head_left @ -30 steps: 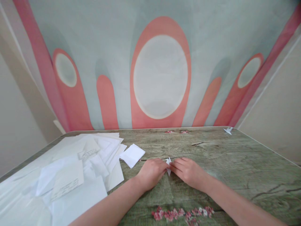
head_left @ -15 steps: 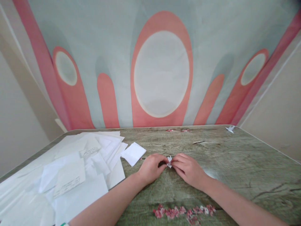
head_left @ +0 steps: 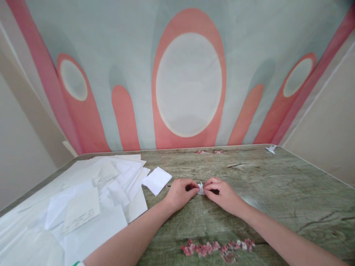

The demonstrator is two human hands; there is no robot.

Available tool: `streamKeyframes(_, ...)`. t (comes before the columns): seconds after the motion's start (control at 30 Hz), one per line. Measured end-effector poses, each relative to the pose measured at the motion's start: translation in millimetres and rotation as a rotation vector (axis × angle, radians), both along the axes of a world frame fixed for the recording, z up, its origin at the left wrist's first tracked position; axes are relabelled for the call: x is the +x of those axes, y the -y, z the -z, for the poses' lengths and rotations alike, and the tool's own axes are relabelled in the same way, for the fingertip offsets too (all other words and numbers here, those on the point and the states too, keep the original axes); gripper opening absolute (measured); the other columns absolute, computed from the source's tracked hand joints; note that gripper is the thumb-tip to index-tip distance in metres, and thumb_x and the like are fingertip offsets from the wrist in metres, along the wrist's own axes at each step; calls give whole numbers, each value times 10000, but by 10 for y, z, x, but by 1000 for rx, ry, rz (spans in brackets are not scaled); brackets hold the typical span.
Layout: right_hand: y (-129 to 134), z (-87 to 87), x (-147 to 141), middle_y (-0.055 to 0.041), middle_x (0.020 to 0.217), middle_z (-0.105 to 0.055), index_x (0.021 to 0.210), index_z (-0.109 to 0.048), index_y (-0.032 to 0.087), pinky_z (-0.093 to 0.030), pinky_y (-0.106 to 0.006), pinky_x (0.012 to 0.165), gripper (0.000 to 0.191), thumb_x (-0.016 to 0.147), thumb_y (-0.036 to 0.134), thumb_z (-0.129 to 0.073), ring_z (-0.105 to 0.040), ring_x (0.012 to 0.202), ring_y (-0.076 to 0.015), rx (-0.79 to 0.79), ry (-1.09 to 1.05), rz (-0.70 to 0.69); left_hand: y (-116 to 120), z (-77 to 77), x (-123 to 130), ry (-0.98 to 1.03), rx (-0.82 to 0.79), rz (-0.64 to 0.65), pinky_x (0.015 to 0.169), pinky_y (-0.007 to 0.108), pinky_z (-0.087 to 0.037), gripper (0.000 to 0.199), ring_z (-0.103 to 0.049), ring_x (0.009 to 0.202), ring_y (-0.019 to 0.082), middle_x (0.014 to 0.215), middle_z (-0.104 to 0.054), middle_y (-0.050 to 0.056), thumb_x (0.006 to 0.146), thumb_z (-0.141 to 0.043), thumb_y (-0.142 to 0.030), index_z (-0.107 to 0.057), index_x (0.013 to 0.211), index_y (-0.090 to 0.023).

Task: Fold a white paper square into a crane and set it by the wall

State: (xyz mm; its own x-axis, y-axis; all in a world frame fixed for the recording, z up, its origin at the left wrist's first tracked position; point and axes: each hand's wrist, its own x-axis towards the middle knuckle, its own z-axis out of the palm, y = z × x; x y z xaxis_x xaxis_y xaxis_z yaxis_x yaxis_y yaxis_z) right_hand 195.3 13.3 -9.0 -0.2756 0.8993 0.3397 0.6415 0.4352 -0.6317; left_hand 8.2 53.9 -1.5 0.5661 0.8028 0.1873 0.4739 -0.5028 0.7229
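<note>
A small piece of white origami paper (head_left: 200,188), folded with a pointed tip sticking up, is between my two hands just above or on the wood-patterned table. My left hand (head_left: 181,194) pinches its left side between thumb and fingertips. On the right side, the thumb and fingers of my right hand (head_left: 221,194) close on its edge. The fingertips partly cover the paper, so its full shape is hidden. To the left of my left hand lies a short stack of white paper squares (head_left: 157,180).
A large spread of loose white papers (head_left: 94,229) covers the table's left side. At the far right corner sits a small folded paper bird (head_left: 271,149). The wood-patterned table (head_left: 277,184) ends against a wall covering (head_left: 191,88) with pink and grey shapes.
My right hand's fingers have shifted their pinch, with a wider gap between thumb and forefinger. The folded paper has turned slightly between the fingertips. The camera view has tilted a little.
</note>
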Motion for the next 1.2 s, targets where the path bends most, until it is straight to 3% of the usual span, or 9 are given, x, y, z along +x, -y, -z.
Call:
streamKeyframes(0.8, -48, 14, -34, -11, 721, -594, 638, -600, 177, -405, -281, 717, 166, 796, 205, -559, -555, 732, -151, -44, -12, 40, -12, 46, 8, -19, 7, -22, 662, 228, -444, 111, -610, 704, 141, 757, -681, -9, 743, -570, -232, -662, 792, -194)
streamKeyframes(1.2, -71, -5, -24, -14, 736, -591, 643, -590, 180, -383, -276, 722, 165, 802, 204, -551, -543, 749, -156, -77, 21, 2, -6, 28, 31, -36, 1, -29, 642, 223, -432, 168, -604, 695, 140, 768, -678, -14, 802, -532, -322, -651, 831, -207)
